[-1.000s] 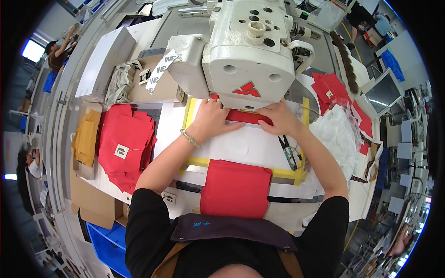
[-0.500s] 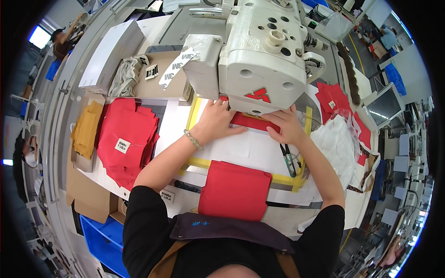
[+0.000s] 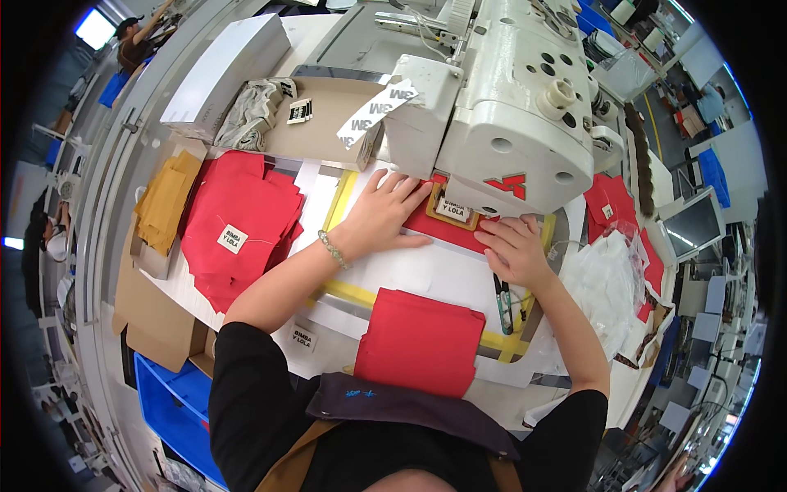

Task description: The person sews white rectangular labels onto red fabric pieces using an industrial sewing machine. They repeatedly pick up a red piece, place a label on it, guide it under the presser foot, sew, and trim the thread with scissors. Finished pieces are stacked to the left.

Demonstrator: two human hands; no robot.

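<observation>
A red fabric piece (image 3: 420,222) lies under the head of a white sewing machine (image 3: 515,135). On it, a small white label (image 3: 453,211) sits inside a brass-coloured clamp frame (image 3: 449,221). My left hand (image 3: 379,215) lies with fingers spread at the fabric's left side, fingertips close to the frame. At its right side my right hand (image 3: 518,251) rests with fingers stretched out, touching the cloth near its edge. Both hands lie flat without gripping. Under the machine head, the far part of the fabric is hidden.
Nearest me lies a stack of red fabric pieces (image 3: 420,340). Thread snips (image 3: 503,305) lie below my right hand. Leftward are a labelled red pile (image 3: 238,209), yellow pieces (image 3: 166,205) and an open cardboard box (image 3: 324,115). White plastic (image 3: 602,287) lies to the right.
The view has turned, so the machine appears further right. The label and clamp frame now show between my hands. My left fingers are spread further apart on the cloth.
</observation>
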